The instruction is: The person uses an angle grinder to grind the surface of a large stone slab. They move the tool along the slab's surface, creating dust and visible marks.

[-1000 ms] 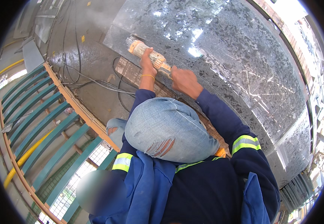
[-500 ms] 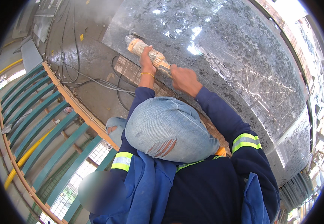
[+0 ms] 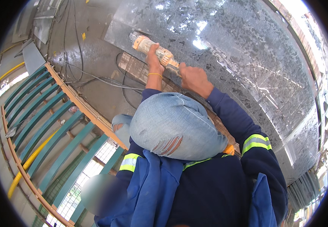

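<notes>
My two hands hold an orange-yellow angle grinder [image 3: 165, 56] over the left edge of a wet, dark grey stone slab [image 3: 224, 53]. My left hand [image 3: 153, 60], with a thin yellow band at the wrist, is wrapped round the grinder's body. Behind it, my right hand [image 3: 196, 79] grips the rear end. The grinder's head points to the far left, near the slab's corner; its disc cannot be made out clearly. Water and pale, wet streaks lie across the slab top.
Wooden planks [image 3: 132, 65] lie along the slab's near edge. Cables [image 3: 107, 80] run across the wet floor [image 3: 96, 45] on the left. A green-slatted frame with an orange rail [image 3: 84, 106] stands at my left, beside a yellow pipe [image 3: 33, 157]. My bent knee [image 3: 175, 123] is close below the grinder.
The whole view has shifted slightly, so things appear a little further right. Both hands keep their hold on the grinder, which stays at nearly the same place by the slab's edge.
</notes>
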Tool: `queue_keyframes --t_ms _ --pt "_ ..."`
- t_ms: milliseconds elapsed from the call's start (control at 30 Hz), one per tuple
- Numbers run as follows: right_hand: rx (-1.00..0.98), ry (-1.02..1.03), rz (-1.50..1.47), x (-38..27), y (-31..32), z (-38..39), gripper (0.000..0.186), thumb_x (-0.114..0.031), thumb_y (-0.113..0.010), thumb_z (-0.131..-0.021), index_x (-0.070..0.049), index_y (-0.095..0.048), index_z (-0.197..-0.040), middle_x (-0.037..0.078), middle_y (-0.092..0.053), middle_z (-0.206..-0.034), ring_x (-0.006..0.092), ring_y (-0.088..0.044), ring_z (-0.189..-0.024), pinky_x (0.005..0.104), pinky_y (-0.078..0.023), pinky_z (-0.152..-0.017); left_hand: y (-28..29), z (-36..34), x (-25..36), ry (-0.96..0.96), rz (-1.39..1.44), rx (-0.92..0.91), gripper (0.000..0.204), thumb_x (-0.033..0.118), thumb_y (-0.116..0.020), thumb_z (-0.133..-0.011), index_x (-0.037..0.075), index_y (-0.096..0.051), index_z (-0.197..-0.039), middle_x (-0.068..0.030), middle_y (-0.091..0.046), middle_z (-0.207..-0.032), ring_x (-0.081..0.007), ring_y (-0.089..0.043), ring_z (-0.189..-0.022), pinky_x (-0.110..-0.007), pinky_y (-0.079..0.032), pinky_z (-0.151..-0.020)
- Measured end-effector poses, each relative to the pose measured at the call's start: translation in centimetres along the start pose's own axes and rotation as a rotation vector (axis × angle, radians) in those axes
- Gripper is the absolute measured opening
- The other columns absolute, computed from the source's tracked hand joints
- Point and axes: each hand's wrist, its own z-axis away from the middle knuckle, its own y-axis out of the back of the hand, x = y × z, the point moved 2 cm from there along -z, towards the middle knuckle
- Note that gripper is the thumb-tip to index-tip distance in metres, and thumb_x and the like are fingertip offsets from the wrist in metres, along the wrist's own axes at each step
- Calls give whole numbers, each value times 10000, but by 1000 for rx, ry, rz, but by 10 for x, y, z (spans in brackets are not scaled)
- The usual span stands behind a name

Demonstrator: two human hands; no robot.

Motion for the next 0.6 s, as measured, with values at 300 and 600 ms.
queue_keyframes --t_ms 300,600 --pt "68 42 -32 3 -8 -16 222 -74 -670 -773 10 -562 -948 223 -706 -762 390 -728 -716 469 -574 -608 7 -29 2 41 -60 -37 339 236 -693 -821 57 -543 -1067 -117 -608 -892 -317 -673 -762 -502 -596 -700" --pt "-42 -44 -33 -1 1 -5 287 -89 -697 -780 20 -573 -1014 223 -724 -839 387 -737 -779 473 -581 -653 -2 -4 1 12 -40 -20 425 204 -732 -768 -7 -583 -1106 -112 -596 -933 -284 -663 -784 -467 -589 -697"
